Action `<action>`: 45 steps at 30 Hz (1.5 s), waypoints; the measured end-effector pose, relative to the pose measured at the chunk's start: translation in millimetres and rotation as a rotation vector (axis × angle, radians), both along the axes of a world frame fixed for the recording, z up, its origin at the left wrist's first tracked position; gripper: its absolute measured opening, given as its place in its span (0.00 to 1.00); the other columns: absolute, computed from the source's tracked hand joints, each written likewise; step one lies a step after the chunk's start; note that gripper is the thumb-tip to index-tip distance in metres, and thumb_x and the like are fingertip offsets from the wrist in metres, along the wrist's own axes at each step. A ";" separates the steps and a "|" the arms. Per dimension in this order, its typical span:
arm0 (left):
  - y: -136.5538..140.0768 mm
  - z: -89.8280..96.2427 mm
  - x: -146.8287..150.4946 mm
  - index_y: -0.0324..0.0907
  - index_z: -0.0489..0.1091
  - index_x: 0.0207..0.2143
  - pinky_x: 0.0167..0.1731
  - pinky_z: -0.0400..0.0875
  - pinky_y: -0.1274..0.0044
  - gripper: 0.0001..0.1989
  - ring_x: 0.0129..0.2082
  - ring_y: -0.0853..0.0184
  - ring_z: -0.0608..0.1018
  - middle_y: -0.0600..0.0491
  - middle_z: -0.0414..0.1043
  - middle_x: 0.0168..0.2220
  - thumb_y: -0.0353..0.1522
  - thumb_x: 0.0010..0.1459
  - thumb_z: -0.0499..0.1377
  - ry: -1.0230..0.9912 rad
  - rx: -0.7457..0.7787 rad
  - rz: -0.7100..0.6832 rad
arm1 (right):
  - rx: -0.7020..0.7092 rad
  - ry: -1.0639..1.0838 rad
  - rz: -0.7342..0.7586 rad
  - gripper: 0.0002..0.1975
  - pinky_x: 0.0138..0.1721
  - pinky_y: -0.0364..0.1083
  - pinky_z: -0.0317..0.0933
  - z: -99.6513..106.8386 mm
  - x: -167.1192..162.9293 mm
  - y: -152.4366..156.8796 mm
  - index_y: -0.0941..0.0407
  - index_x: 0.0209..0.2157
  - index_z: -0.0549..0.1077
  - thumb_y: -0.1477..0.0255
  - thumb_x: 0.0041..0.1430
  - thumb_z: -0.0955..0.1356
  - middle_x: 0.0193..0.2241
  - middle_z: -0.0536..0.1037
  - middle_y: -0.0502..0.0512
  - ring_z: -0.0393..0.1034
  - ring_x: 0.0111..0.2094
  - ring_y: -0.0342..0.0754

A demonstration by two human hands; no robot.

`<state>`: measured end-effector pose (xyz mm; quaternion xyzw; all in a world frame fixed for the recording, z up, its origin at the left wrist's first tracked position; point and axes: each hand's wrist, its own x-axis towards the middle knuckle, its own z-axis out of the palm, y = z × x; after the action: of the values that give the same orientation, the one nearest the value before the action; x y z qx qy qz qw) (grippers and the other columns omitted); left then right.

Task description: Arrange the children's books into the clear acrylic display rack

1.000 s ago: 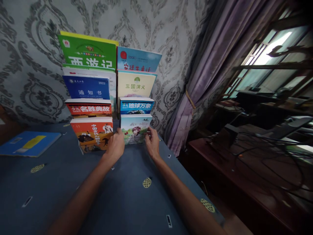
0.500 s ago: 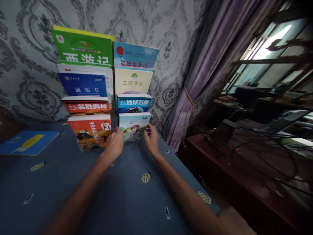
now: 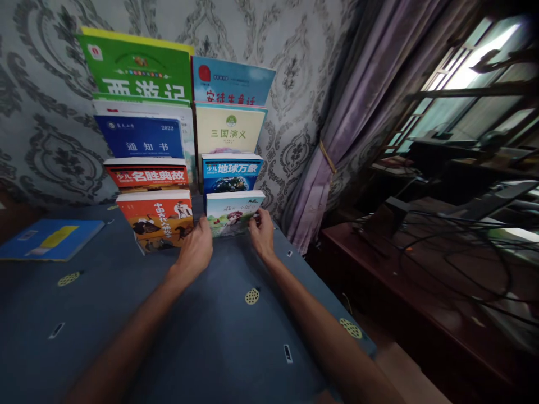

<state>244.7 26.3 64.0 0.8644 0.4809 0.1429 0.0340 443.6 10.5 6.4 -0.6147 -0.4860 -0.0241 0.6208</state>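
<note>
Left hand: the left hand [image 3: 196, 244] is gripping the left edge of the pale green book [image 3: 227, 220], fingers curling in.
Right hand: the right hand [image 3: 261, 231] is gripping the opposite edge, fingers bending round it.
Pale green book: it's standing at the front of the right column, facing the person, between both hands.
Right column: behind it the blue book [image 3: 232, 174] is showing its globe, then the cream book [image 3: 229, 130] and the light blue book [image 3: 238, 84] are rising higher.
Left column: the orange book [image 3: 156, 221] is standing in front, the red book [image 3: 154, 178], dark blue book [image 3: 143, 134] and green book [image 3: 137, 64] stepping up behind.
Cloth: a flat booklet [image 3: 80, 233] is lying on the blue cloth [image 3: 202, 342], far left.
Beyond: a purple curtain [image 3: 337, 129] is hanging against the patterned wall [image 3: 290, 78]; black cables [image 3: 450, 255] are sprawling across a reddish table [image 3: 357, 258].
</note>
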 end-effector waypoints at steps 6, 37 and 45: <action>-15.7 -27.2 -46.9 0.37 0.52 0.67 0.50 0.74 0.69 0.26 0.57 0.57 0.75 0.37 0.67 0.61 0.28 0.68 0.47 -0.018 0.094 -0.184 | -0.036 0.038 -0.006 0.17 0.38 0.50 0.66 0.4 -9.8 -6.4 0.56 0.49 0.66 0.71 0.57 0.62 0.40 0.74 0.57 0.68 0.33 0.49; 140.0 -44.2 -255.6 0.38 0.54 0.68 0.55 0.52 0.37 0.35 0.68 0.34 0.54 0.30 0.51 0.69 0.49 0.67 0.39 0.194 -0.114 0.602 | -0.394 0.108 0.179 0.16 0.31 0.51 0.70 -24.8 -47.8 -39.5 0.55 0.40 0.70 0.60 0.54 0.65 0.30 0.77 0.56 0.74 0.30 0.52; 151.5 -31.1 -274.7 0.32 0.60 0.61 0.48 0.64 0.42 0.27 0.59 0.33 0.67 0.24 0.64 0.58 0.40 0.69 0.43 0.298 -0.156 0.522 | -0.430 0.090 0.184 0.17 0.34 0.53 0.71 -24.5 -46.9 -39.5 0.56 0.42 0.71 0.60 0.55 0.64 0.31 0.77 0.57 0.75 0.31 0.53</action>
<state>-30.0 177.8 32.9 0.7180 0.6958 -0.0189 -0.0083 396.7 -29.0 -18.1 -0.6863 -0.5058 0.1641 0.4963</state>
